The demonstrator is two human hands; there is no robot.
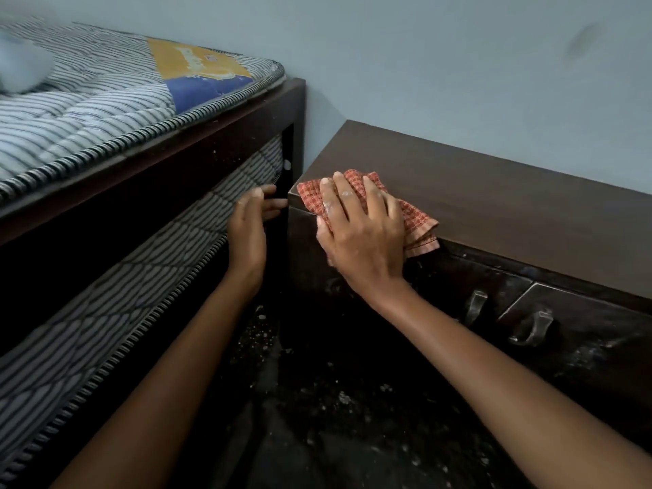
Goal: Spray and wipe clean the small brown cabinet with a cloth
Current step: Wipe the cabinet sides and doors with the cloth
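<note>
The right hand [360, 224] is pressing a red checked cloth [416, 224] flat against the near left corner of the small brown cabinet [476, 192], fingers spread and laid over the fabric rather than clenched around it. The cloth is bunching out beyond the fingertips and past the little-finger side, draping over the cabinet's front edge. The left hand [248, 224] is reaching into the dark gap beside the cabinet's left side, fingers extended and loose, grasping nothing visible; whether the fingertips are touching the cabinet cannot be told. Behind that hand a striped mattress [88, 111] is lying on a dark bed frame [211, 135]. Below the right wrist, two metal handles [529, 326] are showing on the cabinet's dusty front.
</note>
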